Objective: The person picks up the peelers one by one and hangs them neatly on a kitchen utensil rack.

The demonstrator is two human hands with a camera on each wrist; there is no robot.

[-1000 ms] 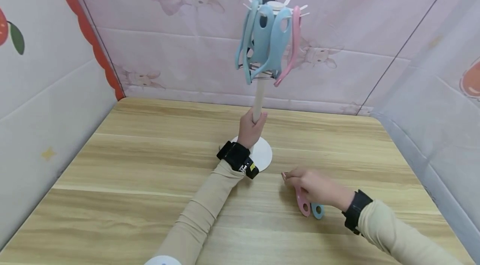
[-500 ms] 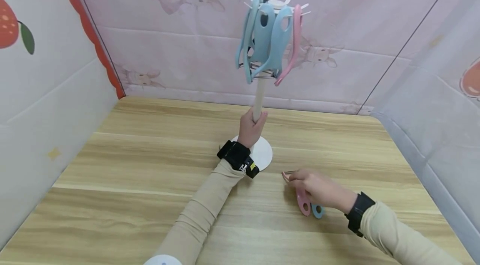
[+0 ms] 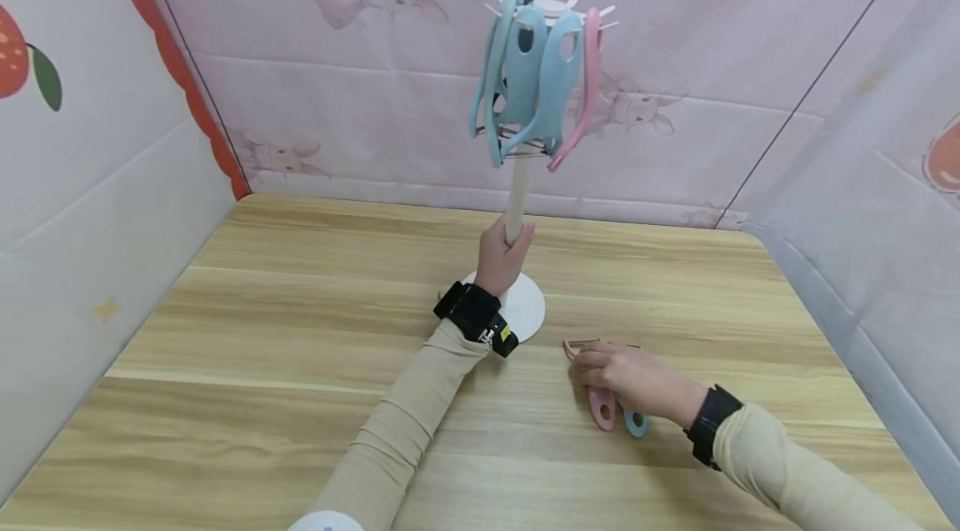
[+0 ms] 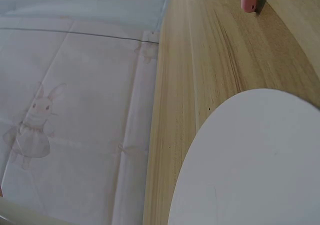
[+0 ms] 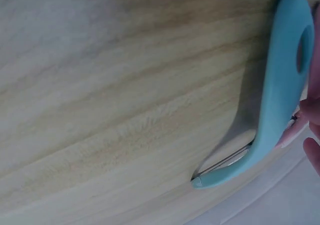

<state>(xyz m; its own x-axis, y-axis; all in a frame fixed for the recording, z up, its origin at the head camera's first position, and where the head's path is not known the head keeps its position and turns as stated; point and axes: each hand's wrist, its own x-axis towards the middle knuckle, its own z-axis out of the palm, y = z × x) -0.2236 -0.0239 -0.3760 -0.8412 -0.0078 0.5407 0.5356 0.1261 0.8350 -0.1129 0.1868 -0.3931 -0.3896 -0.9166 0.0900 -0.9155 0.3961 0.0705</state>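
Observation:
In the head view my left hand [image 3: 501, 260] grips the pole of a white stand [image 3: 518, 191], whose round base [image 3: 529, 310] rests on the table. Several blue peelers [image 3: 522, 72] and a pink peeler [image 3: 589, 89] hang from the prongs at its top. To the right, my right hand [image 3: 633, 381] pinches another pink peeler [image 3: 602, 408] low over the table; the hand covers its middle. Beside it lies a blue peeler [image 3: 636, 423], shown almost whole in the right wrist view, where fingertips [image 5: 312, 110] appear at the right edge against the pink handle [image 5: 315, 67].
The wooden table [image 3: 247, 373] meets a pink patterned cloth [image 3: 360, 97] at the back. Pale cloth walls [image 3: 90, 181] stand at both sides. A white round object [image 3: 327, 522] shows at the bottom edge near the left sleeve.
The pink peeler's handle under my right hand has shifted slightly left, away from the blue one. My left hand and the stand hold still.

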